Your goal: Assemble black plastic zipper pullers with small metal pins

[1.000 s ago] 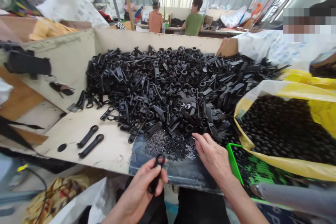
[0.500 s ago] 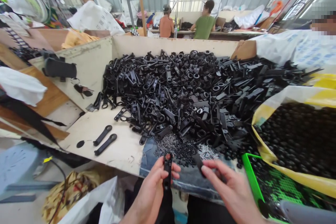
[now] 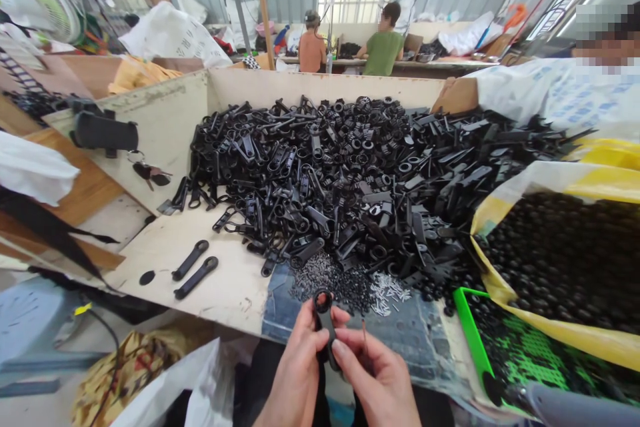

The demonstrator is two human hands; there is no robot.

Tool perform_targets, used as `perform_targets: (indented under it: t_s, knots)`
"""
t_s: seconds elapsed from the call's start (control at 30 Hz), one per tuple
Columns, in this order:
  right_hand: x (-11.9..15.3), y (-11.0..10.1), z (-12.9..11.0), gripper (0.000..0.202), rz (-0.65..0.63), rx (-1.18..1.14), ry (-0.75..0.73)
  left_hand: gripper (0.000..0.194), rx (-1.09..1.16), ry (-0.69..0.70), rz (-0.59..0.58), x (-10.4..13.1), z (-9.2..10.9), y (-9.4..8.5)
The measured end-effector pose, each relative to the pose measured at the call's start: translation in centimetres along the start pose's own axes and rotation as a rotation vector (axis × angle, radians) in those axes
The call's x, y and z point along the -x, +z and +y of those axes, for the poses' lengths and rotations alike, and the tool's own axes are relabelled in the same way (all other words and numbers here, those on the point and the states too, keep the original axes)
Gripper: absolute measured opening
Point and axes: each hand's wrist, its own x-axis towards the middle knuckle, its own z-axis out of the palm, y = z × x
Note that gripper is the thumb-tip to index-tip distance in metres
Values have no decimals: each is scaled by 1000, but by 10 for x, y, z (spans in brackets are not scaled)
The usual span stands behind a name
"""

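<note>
Black handle, elongated, narrow and smooth, ring-shaped at far end. Sits tilted, grasped in left hand and pinched near lower end by right hand, at front edge of surface.

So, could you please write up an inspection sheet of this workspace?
Surface: pale board, dark mat at its front edge.
Work pieces: black handle in the left hand; two loose handles on the board; silver pins on the mat.
Clutter: heap of black parts; green tray at right.
Hands: left grips the handle; right hand touches its lower part.
Cables: dark cord at lower left.
Surroundings: two people at a far bench; fan at far left.
</note>
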Motion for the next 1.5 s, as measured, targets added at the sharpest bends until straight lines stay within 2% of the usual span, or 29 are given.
perform_targets:
  t_s: [0.13, 0.27, 0.4, 0.6, 0.7, 0.8, 0.9, 0.97, 1.07, 1.13, 1.2, 1.27, 1.33, 1.37, 1.43, 1.47, 1.5]
  knots:
    - [5, 12, 1, 38, 111, -48, -35, 37, -63, 57, 33, 0, -13, -1]
    - [7, 22, 1, 39, 218, -78, -67, 50, -118, 76, 119, -4, -27, -10]
    - [6, 22, 2, 41, 233, -88, -106, 56, -108, 55, 159, -7, -33, -17]
    - [6, 25, 6, 39, 223, 13, -82, 48, -120, 118, 160, -4, -36, -7]
    - [6, 26, 2, 42, 223, 1, -71, 52, -119, 110, 185, -3, -33, -3]
    - [4, 20, -7, 43, 180, -31, -63, 56, -145, 87, 208, -4, -20, -6]
    - [-1, 8, -19, 35, 162, 20, -59, 54, -256, 74, 149, -5, -6, -14]
    - [-8, 2, -28, 40, 110, 49, -64, 55, -336, 37, 97, -4, -2, -20]
    - [-17, 2, -42, 44, -160, -36, 16, 58, -494, 8, -5, 4, 3, -25]
    - [-20, 4, -47, 41, -319, -127, 81, 55, -665, 102, -76, 12, 9, -24]
    - [-19, 6, -49, 40, -395, -153, 82, 50, -829, 231, -160, 21, 18, -23]
    - [-17, 7, -48, 38, -438, -97, 37, 48, -925, 292, -242, 29, 29, -26]
    - [-16, 9, -45, 35, -486, 44, -33, 47, -987, 308, -271, 31, 41, -37]
    - [-17, 10, -44, 35, -502, 153, -80, 46, -1031, 315, -241, 30, 49, -48]
    - [-26, 13, -44, 37, -518, 407, -207, 39, -1169, 376, -83, 20, 69, -78]
    - [-33, 14, -45, 35, -508, 523, -285, 37, -1244, 466, 106, 13, 81, -96]
    - [-43, 15, -47, 29, -471, 617, -372, 35, -1334, 616, 307, 5, 93, -115]
